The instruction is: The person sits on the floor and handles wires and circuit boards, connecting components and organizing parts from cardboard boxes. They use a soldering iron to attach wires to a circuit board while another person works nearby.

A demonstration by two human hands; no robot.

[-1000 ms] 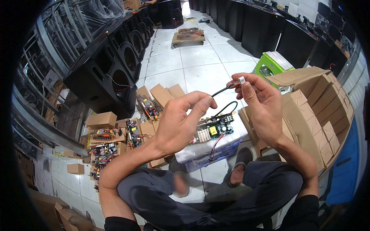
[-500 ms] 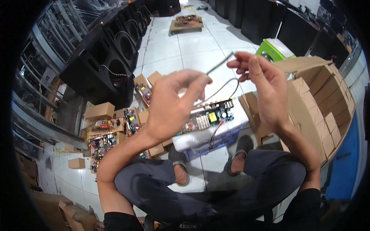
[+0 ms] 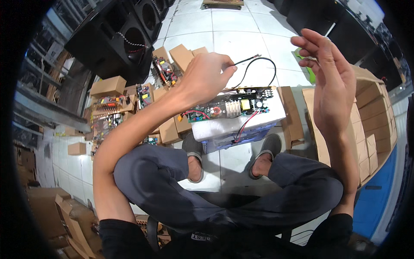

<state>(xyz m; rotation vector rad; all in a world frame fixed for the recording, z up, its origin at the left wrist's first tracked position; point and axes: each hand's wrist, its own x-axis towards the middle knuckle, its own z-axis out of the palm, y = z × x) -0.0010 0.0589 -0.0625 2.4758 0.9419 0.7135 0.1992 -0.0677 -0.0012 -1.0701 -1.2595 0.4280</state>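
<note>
My left hand (image 3: 206,77) pinches a thin black cable (image 3: 274,70) between thumb and fingertips. Its free end pokes out to the right of the fingers, and a loop bends down toward an amplifier circuit board (image 3: 233,108). That board carries silver heatsinks, a yellow transformer and red and black wires. It lies on a white foam block (image 3: 209,131) atop a blue-purple plastic crate (image 3: 215,145) between my feet. To the right, my right hand (image 3: 330,75) is raised with its fingers apart and loosely bent, away from the cable; I see nothing held in it.
More circuit boards (image 3: 164,69) and small cardboard boxes (image 3: 108,86) crowd the floor at left. A large open carton (image 3: 375,108) of small boxes stands at right, beside a flat cardboard piece (image 3: 291,116). Black speaker cabinets (image 3: 108,39) line the far left.
My right hand has let go of the cable's end and moved right. The left hand still pinches the cable. The view has tilted downward.
</note>
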